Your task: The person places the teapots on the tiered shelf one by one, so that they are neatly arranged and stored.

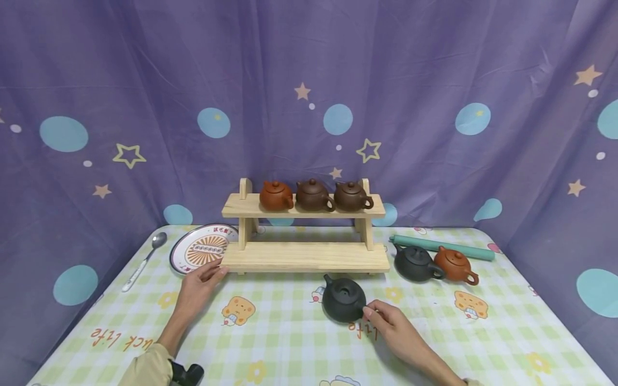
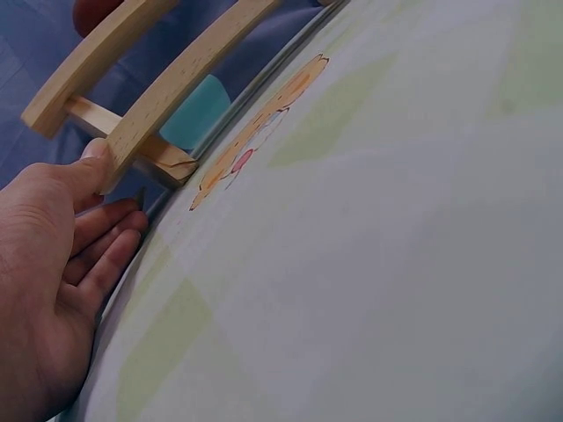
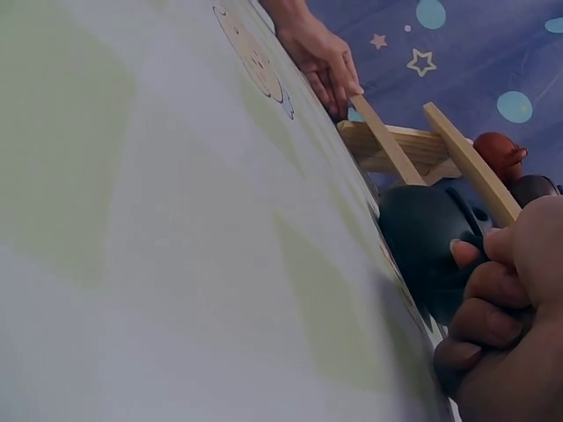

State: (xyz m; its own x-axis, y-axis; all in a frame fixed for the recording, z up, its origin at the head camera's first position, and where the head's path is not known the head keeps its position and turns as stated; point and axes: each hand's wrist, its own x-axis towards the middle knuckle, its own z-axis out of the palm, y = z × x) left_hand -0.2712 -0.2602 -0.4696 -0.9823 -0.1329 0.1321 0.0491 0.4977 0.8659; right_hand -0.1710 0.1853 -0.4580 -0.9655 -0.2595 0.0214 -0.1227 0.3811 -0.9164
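Observation:
My right hand (image 1: 398, 335) pinches the handle of a black teapot (image 1: 344, 305), which is at the tablecloth in front of the wooden two-tier shelf (image 1: 304, 258). Curled fingers and thumb on that handle show in the right wrist view, beside the dark body (image 3: 427, 233). At the shelf's lower left end, my left hand (image 1: 197, 289) holds the board's corner; the left wrist view shows the thumb (image 2: 95, 151) on the board and the other fingers below. On the upper tier sit an orange-brown teapot (image 1: 276, 197) and two dark brown teapots (image 1: 314, 196).
Right of the shelf stand another black teapot (image 1: 415, 264) and a reddish-brown teapot (image 1: 453, 264), before a green rolled cylinder (image 1: 444, 246). A patterned plate (image 1: 183, 254) lies left, partly behind the shelf, with a spoon (image 1: 145, 261) farther left. A purple curtain (image 1: 410, 80) hangs behind.

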